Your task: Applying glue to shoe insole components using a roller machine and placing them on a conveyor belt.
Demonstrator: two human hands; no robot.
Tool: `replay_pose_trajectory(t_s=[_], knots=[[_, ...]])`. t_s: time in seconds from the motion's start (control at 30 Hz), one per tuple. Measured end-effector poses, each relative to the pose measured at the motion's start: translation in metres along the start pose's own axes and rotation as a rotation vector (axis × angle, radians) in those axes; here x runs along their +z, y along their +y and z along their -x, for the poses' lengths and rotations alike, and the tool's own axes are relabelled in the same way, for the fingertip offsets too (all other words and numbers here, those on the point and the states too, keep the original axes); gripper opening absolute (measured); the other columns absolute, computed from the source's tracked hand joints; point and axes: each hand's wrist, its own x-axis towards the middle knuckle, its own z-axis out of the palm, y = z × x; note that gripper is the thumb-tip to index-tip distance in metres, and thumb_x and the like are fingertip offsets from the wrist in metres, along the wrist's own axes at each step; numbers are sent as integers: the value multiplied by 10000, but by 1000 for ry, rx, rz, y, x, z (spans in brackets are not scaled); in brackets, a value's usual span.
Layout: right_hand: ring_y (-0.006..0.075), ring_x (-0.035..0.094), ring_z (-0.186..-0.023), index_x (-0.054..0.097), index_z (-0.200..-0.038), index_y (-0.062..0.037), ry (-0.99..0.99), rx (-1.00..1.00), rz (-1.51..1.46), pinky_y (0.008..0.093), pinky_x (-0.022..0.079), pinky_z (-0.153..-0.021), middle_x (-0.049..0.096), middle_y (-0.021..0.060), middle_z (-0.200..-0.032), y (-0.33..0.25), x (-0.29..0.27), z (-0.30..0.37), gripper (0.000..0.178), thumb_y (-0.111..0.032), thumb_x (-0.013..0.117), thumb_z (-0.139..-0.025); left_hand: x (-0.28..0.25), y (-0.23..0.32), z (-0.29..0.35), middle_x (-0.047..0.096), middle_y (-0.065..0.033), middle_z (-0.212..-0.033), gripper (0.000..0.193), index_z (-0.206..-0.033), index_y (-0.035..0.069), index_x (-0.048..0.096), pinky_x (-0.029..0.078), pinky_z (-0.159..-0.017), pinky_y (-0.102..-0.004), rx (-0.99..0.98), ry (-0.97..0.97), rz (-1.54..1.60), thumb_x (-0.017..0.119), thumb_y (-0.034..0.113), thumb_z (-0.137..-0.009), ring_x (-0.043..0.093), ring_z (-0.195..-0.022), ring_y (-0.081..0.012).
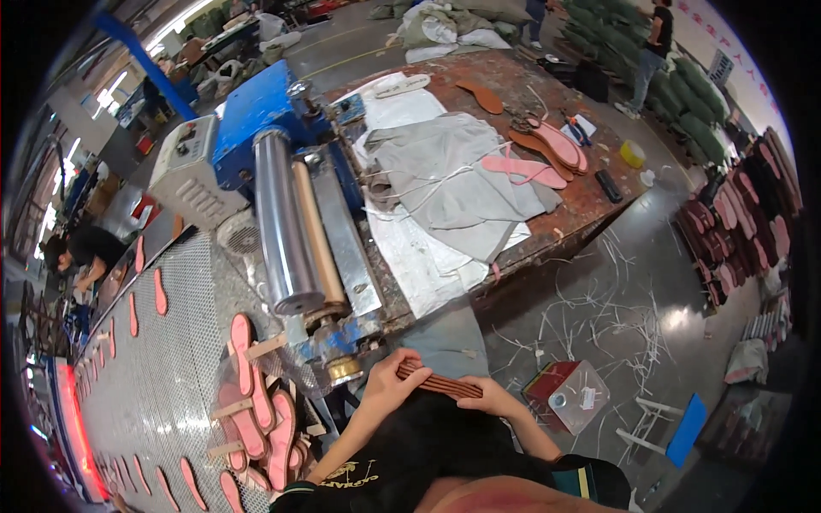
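Note:
A stack of several thin brown shoe soles [441, 385] is held edge-on in front of my body. My left hand [398, 378] is closed round its left end, and my right hand [486, 398] grips the right end. Just left of my left hand stands a blue machine [261, 103] with a shiny metal roller [286, 222] and a tan roller [318, 231] beside it. Below the machine, pink soles [282, 432] lie heaped on a mesh conveyor belt [154, 376], with more pink soles spaced out along it.
Grey cloth [453, 179] covers part of a worn table [590, 205], with pink sandals [560, 144], brown soles and yellow tape [633, 154] nearby. On the floor at right are white string scraps, a red-and-clear box [569, 398], a blue-topped stool [684, 430] and a sole rack [740, 214]. Other people stand farther off.

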Motion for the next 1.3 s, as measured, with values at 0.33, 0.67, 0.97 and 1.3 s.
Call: replay_pose_trajectory(t_s=[0.33,0.67,0.97,1.3], knots=[[94,556,-843,534,-1155,-17,55,-21,-484,228,451,-731,587,15,-963,25,42,-3,427,-257,710,-849,-5,-10,33,671,-126,-836,465,-1059,24,605,524,-683,-339,-41,196,-128,748,371,-784,680,-750,-245],[157,612,-980,558,-1186,7,-180,80,-253,300,476,-890,642,73,-1051,2,38,1,530,-212,780,-758,3,-20,42,665,-183,-841,342,-1017,29,619,498,-621,-395,47,294,-95,609,346,-888,658,-711,-331],[216,625,-674,543,-1068,58,557,-213,-472,331,536,-605,626,127,-816,-38,-10,21,357,-182,653,-827,-6,-13,-7,607,-111,-793,230,-1006,12,606,475,-675,-319,236,253,11,545,227,-952,598,-714,-191],[154,611,-867,423,-1310,-3,436,-852,351,280,480,-738,622,78,-1006,-364,-46,-50,589,-263,672,-844,7,-104,-23,631,-160,-812,247,-910,64,597,467,-631,-432,250,-30,-287,575,310,-899,618,-743,-346]])
